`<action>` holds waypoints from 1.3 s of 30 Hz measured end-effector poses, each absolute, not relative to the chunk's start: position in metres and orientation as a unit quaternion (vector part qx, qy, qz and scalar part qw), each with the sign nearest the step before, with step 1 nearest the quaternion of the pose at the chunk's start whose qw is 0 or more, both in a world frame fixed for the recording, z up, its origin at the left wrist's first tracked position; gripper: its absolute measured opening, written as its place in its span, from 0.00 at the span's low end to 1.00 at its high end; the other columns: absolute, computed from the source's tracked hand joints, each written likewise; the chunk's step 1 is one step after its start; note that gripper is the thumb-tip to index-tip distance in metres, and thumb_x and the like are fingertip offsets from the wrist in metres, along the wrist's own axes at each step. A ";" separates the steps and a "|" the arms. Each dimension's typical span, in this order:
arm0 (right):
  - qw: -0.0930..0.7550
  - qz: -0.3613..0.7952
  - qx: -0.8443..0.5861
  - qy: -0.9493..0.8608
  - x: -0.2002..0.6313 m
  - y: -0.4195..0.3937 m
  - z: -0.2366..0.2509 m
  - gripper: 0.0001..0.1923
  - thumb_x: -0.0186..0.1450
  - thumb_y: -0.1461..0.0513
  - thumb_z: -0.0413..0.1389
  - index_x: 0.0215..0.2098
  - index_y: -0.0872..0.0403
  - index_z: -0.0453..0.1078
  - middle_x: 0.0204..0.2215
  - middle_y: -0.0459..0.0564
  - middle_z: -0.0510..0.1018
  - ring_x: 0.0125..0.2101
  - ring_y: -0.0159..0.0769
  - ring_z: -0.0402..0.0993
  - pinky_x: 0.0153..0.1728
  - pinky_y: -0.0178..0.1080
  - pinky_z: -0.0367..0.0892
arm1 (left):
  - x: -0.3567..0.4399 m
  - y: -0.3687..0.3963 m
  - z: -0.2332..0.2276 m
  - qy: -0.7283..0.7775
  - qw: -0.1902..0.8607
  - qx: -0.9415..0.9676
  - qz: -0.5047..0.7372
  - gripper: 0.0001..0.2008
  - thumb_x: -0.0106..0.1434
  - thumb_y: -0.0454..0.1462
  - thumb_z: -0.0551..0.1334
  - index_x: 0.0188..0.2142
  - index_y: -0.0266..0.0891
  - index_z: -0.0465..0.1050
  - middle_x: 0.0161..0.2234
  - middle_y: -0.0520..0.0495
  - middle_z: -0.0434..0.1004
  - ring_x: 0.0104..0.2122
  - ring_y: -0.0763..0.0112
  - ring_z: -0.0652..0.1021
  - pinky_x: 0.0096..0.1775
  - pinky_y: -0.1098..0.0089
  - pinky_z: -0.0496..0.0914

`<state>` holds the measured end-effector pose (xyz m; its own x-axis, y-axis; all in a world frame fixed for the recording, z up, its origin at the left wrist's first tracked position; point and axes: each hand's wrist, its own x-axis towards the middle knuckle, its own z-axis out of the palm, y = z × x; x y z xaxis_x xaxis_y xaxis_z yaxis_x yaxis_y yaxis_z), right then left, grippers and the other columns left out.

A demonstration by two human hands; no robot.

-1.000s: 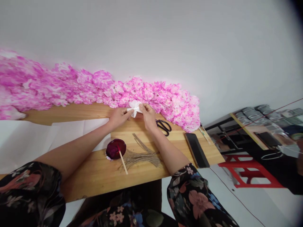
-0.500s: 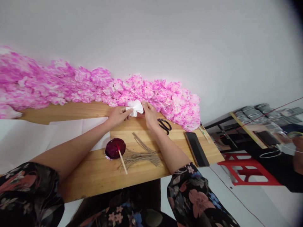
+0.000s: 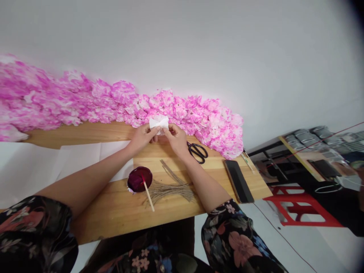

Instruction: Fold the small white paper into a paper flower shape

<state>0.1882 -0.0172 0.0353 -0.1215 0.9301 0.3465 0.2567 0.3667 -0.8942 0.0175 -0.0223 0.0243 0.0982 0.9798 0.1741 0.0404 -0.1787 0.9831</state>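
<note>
A white paper flower [image 3: 159, 122] is pinched between both my hands above the wooden table, in front of the pink blooms. My left hand [image 3: 144, 137] grips its lower left side, thumb on top. On its lower right side, my right hand [image 3: 175, 138] has closed thumb and fingers, close to the left thumb. Nearer to me stands a small dish of dark magenta dye [image 3: 139, 179] with a wooden stick [image 3: 148, 194] leaning in it. Beside the dish lies a bundle of thin brown stems [image 3: 173, 189]. Black-handled scissors [image 3: 198, 151] lie right of my right hand.
Pink and white paper flowers [image 3: 122, 100] are heaped along the wall. White paper sheets [image 3: 81, 157] lie on the left of the table [image 3: 110, 220]. A phone [image 3: 239, 182] is near the right edge. Beyond are a red stool [image 3: 301, 208] and a shelf with grey packs [image 3: 303, 138].
My right hand has shifted from the flower's upper right edge down to its base, closer to my left thumb. The white flower now faces more upright. The view has shifted slightly.
</note>
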 end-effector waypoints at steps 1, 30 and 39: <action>0.493 0.340 -0.448 -0.664 0.188 -0.017 0.035 0.14 0.66 0.49 0.60 0.35 0.51 0.76 0.32 0.45 0.82 0.34 0.37 0.74 0.41 0.40 0.69 | 0.018 -0.022 0.025 0.446 0.467 0.574 0.503 0.24 0.59 0.57 0.70 0.29 0.40 0.70 0.19 0.52 0.74 0.20 0.71 0.74 0.26 0.72 0.68; 0.506 0.398 -0.437 -0.628 0.189 -0.008 0.025 0.18 0.64 0.48 0.62 0.44 0.51 0.77 0.39 0.48 0.86 0.39 0.37 0.79 0.44 0.41 0.73 | 0.017 -0.021 0.025 0.441 0.488 0.564 0.499 0.21 0.54 0.52 0.73 0.35 0.40 0.70 0.22 0.54 0.74 0.21 0.73 0.73 0.27 0.72 0.67; 0.549 0.429 -0.432 -0.572 0.198 0.003 0.021 0.17 0.63 0.50 0.64 0.44 0.52 0.77 0.38 0.47 0.85 0.38 0.37 0.79 0.45 0.40 0.75 | 0.012 -0.018 0.020 0.424 0.516 0.549 0.502 0.20 0.56 0.52 0.71 0.30 0.39 0.70 0.24 0.50 0.78 0.23 0.73 0.75 0.29 0.72 0.70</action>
